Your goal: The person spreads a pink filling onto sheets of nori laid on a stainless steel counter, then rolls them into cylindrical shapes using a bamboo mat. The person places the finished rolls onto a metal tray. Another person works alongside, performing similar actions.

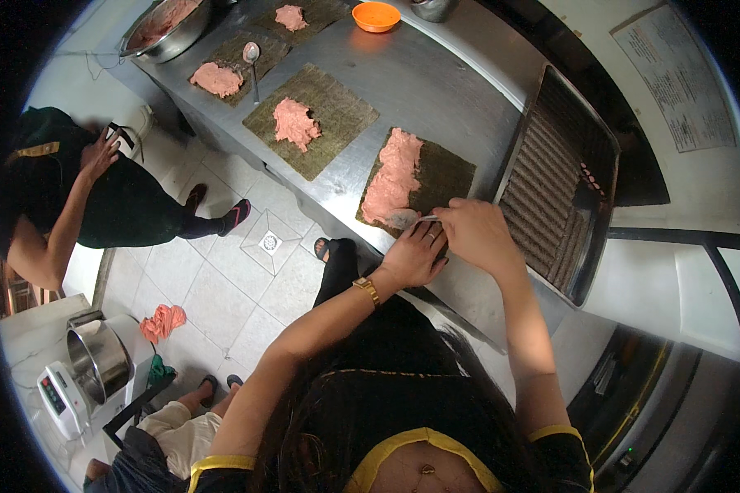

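Right hand was closed on a spoon, bowl against pink paste on a dark green sheet, worktop's near edge. Left hand lay alongside, fingers partly curled; grip couldn't be told.

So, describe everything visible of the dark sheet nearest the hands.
Dark green, thin and seaweed-like, the sheet lies flat, slightly turned, on the metal table. Pink paste covers its left side only. A spoon meets the paste near its lower-left corner. The left hand and right hand overlap its near edge; contact is unclear.
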A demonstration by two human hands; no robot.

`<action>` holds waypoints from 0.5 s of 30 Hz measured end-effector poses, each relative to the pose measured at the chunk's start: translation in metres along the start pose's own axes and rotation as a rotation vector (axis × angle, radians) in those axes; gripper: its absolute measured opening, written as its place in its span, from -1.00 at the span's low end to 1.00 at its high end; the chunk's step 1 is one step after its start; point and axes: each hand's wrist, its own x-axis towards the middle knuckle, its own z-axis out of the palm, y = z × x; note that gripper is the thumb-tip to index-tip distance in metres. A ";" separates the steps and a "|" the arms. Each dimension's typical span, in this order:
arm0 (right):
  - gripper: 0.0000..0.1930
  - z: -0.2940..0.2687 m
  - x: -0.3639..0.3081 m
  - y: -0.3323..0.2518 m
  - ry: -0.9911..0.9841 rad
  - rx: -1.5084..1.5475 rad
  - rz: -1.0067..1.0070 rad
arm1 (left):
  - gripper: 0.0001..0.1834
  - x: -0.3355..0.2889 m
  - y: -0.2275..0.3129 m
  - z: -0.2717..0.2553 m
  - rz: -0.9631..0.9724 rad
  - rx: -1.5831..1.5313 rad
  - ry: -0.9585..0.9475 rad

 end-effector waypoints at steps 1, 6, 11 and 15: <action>-0.81 0.001 0.002 0.001 -0.004 0.026 -0.004 | -0.37 -0.001 0.000 0.002 0.000 0.018 0.034; -0.83 0.028 0.007 -0.004 -0.037 0.059 -0.004 | -0.33 0.002 0.000 -0.006 -0.007 -0.029 -0.132; -0.81 0.044 0.001 -0.016 -0.028 -0.014 -0.008 | -0.30 0.000 0.000 0.003 0.034 0.118 0.220; -0.76 0.033 -0.003 -0.012 -0.038 0.013 -0.076 | -0.27 0.003 -0.002 0.003 0.015 0.023 0.043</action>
